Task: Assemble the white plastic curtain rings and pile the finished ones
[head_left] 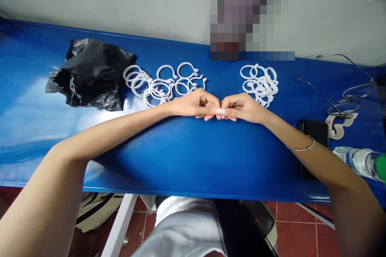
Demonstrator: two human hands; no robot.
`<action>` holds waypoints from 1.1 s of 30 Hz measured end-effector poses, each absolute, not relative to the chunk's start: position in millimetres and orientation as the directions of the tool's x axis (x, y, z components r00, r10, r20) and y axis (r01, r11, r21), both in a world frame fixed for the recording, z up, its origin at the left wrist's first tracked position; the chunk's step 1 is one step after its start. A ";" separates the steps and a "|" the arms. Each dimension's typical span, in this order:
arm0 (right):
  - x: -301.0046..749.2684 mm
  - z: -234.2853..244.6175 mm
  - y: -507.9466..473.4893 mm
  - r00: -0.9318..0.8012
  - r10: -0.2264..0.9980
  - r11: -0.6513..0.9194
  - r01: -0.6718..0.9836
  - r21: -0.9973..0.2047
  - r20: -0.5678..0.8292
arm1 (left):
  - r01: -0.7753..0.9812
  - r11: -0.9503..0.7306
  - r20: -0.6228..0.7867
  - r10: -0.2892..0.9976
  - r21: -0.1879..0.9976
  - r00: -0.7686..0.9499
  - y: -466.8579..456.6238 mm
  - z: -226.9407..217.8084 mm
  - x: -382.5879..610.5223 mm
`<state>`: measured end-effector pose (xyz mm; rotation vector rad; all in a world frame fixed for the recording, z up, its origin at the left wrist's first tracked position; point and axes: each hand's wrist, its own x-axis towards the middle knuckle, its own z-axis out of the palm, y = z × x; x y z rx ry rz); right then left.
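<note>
My left hand (202, 104) and my right hand (242, 107) meet over the blue table, thumbs and fingers pinched together. Between their fingertips a small white plastic piece (222, 111) shows; the fingers hide most of it. Several white plastic rings with small clasp ends (166, 73) lie loosely spread beyond my left hand, some overlapping. Past my right hand is a tighter pile of white plastic rings (261, 82), which look closed.
A torn black plastic bag (93, 72) lies at the left of the blue table (193, 160). On the right are eyeglasses (343, 106), a dark phone (313, 130) partly under my forearm, a white flat cut-out piece (339, 125) and a green-capped bottle (360, 160). A wall stands behind.
</note>
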<state>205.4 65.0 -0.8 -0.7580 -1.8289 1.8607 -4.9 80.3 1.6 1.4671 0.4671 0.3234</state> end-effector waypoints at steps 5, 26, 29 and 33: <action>205.5 -1.4 64.8 -0.764 0.639 -0.062 0.055 -0.997 -0.082 | 0.076 0.081 -0.106 0.487 0.994 0.867 79.9 1.1 -4.9; 204.7 -1.6 64.7 -0.772 0.634 -0.046 0.034 -0.998 -0.055 | 0.108 0.114 -0.150 0.494 0.988 0.856 79.7 -0.8 -5.2; 204.0 -1.1 64.7 -0.772 0.634 -0.045 0.025 -0.999 -0.048 | 0.117 0.080 -0.142 0.495 0.990 0.857 79.8 -1.4 -5.4; 203.6 0.2 64.3 -0.770 0.636 -0.052 0.028 -0.998 -0.055 | 0.122 0.055 -0.133 0.498 0.991 0.857 80.1 -2.0 -5.6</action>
